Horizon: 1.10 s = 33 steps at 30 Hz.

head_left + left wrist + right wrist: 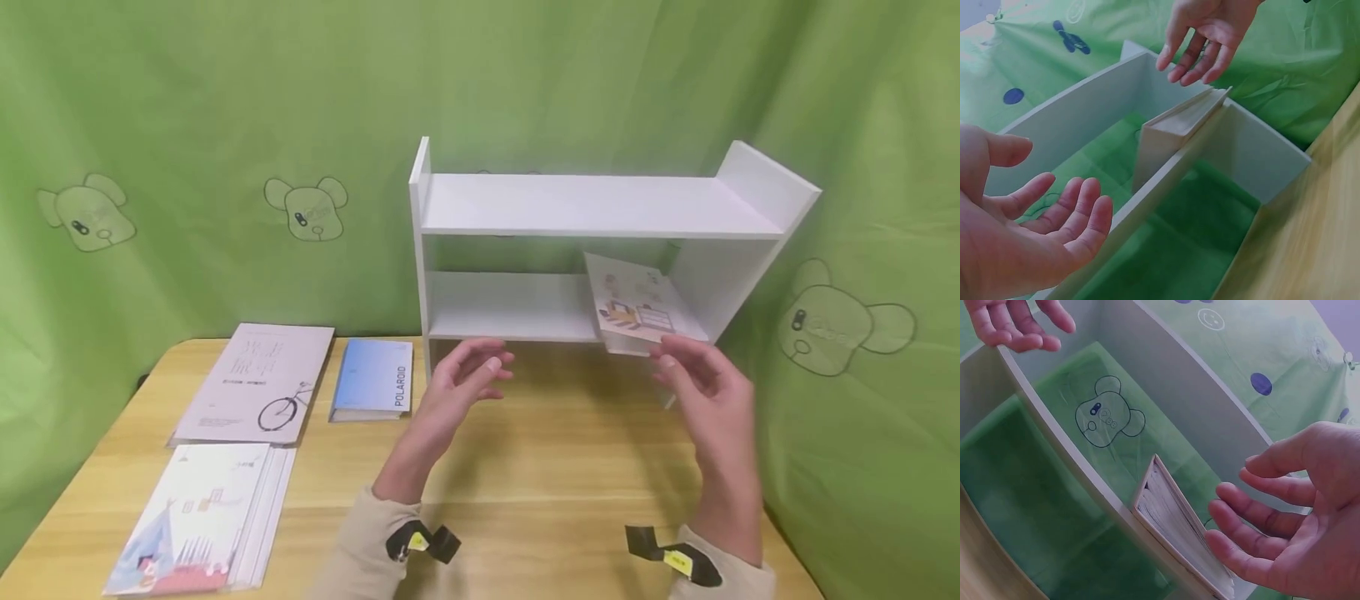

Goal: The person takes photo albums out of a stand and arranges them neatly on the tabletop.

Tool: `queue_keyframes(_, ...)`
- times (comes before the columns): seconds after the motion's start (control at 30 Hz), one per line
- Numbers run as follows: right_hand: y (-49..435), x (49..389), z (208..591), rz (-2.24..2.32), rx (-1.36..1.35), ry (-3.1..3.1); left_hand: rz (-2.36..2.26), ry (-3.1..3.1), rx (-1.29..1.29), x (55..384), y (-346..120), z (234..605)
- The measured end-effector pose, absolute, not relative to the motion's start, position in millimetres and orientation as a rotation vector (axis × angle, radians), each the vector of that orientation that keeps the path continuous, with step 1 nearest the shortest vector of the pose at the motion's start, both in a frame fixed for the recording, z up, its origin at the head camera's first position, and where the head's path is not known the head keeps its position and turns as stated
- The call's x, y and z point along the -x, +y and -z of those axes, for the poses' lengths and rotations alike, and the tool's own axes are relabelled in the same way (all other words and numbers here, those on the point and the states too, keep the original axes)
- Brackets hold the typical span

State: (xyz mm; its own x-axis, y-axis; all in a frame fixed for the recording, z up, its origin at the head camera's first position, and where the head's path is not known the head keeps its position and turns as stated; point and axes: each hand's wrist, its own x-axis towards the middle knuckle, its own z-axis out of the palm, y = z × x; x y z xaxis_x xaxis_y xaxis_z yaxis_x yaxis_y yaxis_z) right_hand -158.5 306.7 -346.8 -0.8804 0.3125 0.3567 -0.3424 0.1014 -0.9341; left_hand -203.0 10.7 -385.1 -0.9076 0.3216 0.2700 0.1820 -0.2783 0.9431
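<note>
A white two-tier shelf stands at the back right of the table. On its lower board, at the right end, a pale book with a printed cover leans tilted toward the side panel. My right hand hangs in front of that book, fingertips near its lower corner, fingers loosely bent around nothing. In the right wrist view, the book's page edges show beside the fingers. My left hand is held before the lower board's left part, palm turned inward, with nothing in it.
Left on the wooden table lie a pale book with a bicycle drawing, a blue POLAROID album and a stack of picture books. A green curtain hangs behind and at both sides.
</note>
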Motion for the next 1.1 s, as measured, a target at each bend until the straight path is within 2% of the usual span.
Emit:
queue_keyframes(0.6,324,171,355,-1.835,0.478,-1.723,-2.381,1.764,-0.560,226,94,363)
queue_keyframes(1.1,333,182,370,-1.657,0.626,-1.870,-2.374,1.928,-0.286,235,145,351)
